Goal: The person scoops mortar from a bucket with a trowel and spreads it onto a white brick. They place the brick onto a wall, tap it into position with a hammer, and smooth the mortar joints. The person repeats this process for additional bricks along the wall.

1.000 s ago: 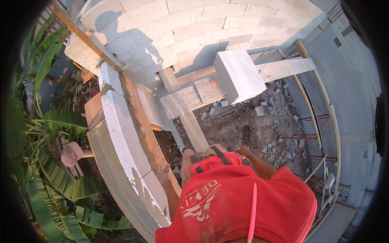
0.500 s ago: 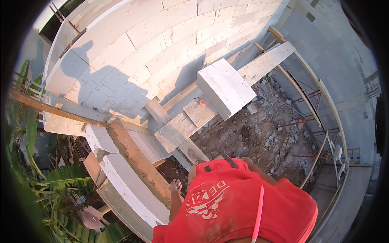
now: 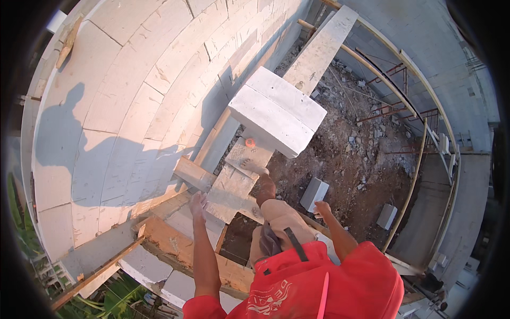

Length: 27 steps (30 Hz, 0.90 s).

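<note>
My left hand [image 3: 198, 205], pale with dust, is held out over the inner edge of the block wall, with its fingers loosely extended and nothing in them. My right hand [image 3: 322, 209] hangs at my right side, its fingers loosely bent and apart and nothing seen in them. Beyond it, a pale block [image 3: 314, 194] lies lower down on the ground. Ahead of me a stack of large white lightweight blocks [image 3: 279, 111] sits on the plank scaffold. One bare foot [image 3: 254, 166] is on the boards [image 3: 234, 186], near a small orange object [image 3: 249, 142] whose kind I cannot make out.
A tall wall of pale blocks [image 3: 122, 106] rises on the left, bearing my shadow. A long plank [image 3: 324, 48] runs beyond the stack. Far below lies rubble-strewn ground [image 3: 345, 143]. Curved-looking poles [image 3: 409, 212] stand right. A wooden formwork board [image 3: 175, 239] edges the low wall.
My view has turned left and I have stepped forward, one foot now on the boards nearer the stack. Both arms have come out from my sides into view.
</note>
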Tool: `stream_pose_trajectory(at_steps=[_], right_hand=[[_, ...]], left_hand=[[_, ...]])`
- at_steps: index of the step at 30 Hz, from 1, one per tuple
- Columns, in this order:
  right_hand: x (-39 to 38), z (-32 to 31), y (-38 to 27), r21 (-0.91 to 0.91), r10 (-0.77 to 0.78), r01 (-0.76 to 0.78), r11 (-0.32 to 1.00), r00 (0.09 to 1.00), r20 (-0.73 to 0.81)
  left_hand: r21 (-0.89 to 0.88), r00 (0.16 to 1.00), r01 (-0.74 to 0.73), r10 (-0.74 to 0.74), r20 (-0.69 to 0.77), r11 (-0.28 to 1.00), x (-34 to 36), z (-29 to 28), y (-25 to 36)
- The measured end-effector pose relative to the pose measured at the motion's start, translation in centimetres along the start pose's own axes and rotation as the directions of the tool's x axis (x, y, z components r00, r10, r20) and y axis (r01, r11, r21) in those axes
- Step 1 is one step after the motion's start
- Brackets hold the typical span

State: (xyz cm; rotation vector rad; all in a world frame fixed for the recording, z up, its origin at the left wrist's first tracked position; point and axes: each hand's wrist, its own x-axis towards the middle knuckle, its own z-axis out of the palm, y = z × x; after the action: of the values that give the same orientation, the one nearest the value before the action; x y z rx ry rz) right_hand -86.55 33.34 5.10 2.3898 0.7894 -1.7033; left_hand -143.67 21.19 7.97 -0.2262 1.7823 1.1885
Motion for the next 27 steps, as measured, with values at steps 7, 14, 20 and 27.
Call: stream_pose_trajectory(at_steps=[7,14,20,27], right_hand=[[18.9,6.9,-11.2,0.392,-0.017,0.046,0.919,0.997,-0.075],[35.5,9.4,-19.7,0.512,-0.12,0.256,0.82,0.951,-0.284],[38.0,12.1,-21.8,0.516,0.059,0.265,0.814,0.847,-0.528],[34.5,8.9,-23.2,0.394,0.151,0.048,0.918,0.875,-0.459]], left_hand=[[0.271,0.971,-0.147,0.085,0.225,0.951,23.1,15.1,7.9],[0.344,0.86,-0.405,0.225,0.459,0.847,45.9,34.3,7.3],[0.194,0.828,-0.498,0.397,0.397,0.845,49.9,41.2,4.5],[0.49,0.808,-0.59,0.478,0.346,0.642,45.4,41.6,9.3]])
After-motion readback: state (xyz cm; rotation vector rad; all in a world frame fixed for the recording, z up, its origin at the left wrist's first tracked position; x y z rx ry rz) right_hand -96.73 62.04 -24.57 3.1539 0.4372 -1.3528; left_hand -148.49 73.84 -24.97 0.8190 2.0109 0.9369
